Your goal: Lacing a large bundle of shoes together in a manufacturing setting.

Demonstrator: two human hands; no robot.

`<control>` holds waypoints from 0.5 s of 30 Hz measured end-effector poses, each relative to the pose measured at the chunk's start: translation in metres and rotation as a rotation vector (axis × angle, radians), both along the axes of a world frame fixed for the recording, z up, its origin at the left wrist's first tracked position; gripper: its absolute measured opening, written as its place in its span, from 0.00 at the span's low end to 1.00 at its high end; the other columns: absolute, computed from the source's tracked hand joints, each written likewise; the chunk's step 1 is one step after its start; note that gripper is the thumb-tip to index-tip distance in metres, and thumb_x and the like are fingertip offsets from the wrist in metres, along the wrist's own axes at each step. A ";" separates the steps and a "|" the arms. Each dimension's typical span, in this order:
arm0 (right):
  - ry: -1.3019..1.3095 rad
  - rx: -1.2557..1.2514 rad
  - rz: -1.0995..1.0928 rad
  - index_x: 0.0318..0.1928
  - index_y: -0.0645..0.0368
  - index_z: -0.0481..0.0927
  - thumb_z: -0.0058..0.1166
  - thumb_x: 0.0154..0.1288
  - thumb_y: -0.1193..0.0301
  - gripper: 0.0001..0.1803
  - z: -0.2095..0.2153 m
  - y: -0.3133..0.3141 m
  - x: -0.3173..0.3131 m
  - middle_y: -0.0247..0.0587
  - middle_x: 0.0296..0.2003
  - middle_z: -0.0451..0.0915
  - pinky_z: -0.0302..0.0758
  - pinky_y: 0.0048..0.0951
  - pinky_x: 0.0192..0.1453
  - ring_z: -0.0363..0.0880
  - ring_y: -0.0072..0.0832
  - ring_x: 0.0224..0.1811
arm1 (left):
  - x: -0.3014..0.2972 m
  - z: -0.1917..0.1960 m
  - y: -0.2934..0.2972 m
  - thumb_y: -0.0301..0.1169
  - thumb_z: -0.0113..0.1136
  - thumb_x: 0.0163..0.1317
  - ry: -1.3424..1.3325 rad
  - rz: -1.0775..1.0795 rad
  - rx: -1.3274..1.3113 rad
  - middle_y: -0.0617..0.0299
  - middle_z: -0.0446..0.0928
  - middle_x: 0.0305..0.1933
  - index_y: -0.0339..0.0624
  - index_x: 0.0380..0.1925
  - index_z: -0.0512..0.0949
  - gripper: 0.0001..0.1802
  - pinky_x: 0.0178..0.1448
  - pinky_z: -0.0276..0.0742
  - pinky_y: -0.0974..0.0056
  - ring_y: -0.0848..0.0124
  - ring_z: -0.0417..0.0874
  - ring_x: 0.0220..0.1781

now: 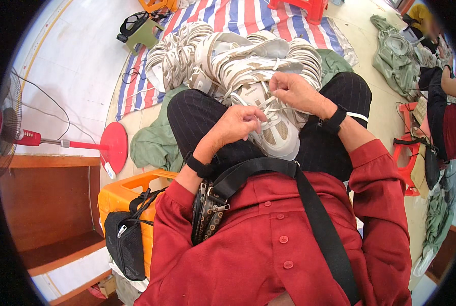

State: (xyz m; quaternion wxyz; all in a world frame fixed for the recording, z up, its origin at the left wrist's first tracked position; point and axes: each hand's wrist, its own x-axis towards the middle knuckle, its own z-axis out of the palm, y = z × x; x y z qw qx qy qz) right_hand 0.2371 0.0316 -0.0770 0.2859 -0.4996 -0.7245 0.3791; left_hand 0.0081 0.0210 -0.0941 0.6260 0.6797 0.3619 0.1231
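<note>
A white and beige sneaker (276, 133) lies in my lap between my knees, toe toward me. My left hand (235, 125) pinches a white lace (265, 108) at the shoe's left side. My right hand (294, 92) is closed on the same lace just above the shoe's tongue. Both wrists wear black bands. Beyond my knees lies a big pile of white shoes (228, 56) of the same kind.
An orange plastic stool (116, 196) with a black bag (126, 242) stands at my left. A red standing fan (113, 148) lies on the floor beside a green cloth (154, 145). Another person (444, 109) sits at the right by red stools. A striped tarp (248, 15) covers the floor ahead.
</note>
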 end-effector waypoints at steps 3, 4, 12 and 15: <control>0.018 0.027 0.003 0.32 0.62 0.75 0.51 0.55 0.74 0.05 0.001 -0.001 0.003 0.38 0.20 0.76 0.71 0.30 0.30 0.73 0.25 0.23 | 0.001 -0.001 -0.002 0.21 0.51 0.58 0.000 0.086 0.024 0.63 0.81 0.30 0.37 0.43 0.78 0.13 0.23 0.68 0.76 0.81 0.72 0.20; 0.056 0.055 0.008 0.32 0.62 0.75 0.51 0.55 0.75 0.05 0.000 -0.001 0.005 0.36 0.19 0.75 0.70 0.30 0.29 0.73 0.24 0.22 | 0.001 -0.001 -0.003 0.21 0.50 0.58 -0.010 0.157 0.056 0.64 0.80 0.31 0.37 0.44 0.78 0.14 0.24 0.68 0.76 0.81 0.73 0.21; 0.255 -0.179 -0.092 0.35 0.57 0.72 0.49 0.58 0.78 0.04 0.009 0.004 0.020 0.23 0.16 0.66 0.59 0.16 0.18 0.63 0.11 0.16 | 0.000 -0.002 0.001 0.17 0.49 0.55 -0.092 0.240 0.053 0.58 0.80 0.39 0.34 0.45 0.77 0.17 0.28 0.74 0.72 0.78 0.75 0.23; 0.280 -0.191 -0.106 0.35 0.58 0.73 0.50 0.56 0.75 0.05 0.013 0.003 0.025 0.25 0.19 0.70 0.64 0.18 0.19 0.66 0.13 0.19 | 0.001 -0.005 0.002 0.17 0.48 0.55 -0.111 0.257 0.087 0.59 0.80 0.40 0.35 0.47 0.76 0.18 0.28 0.73 0.73 0.79 0.75 0.24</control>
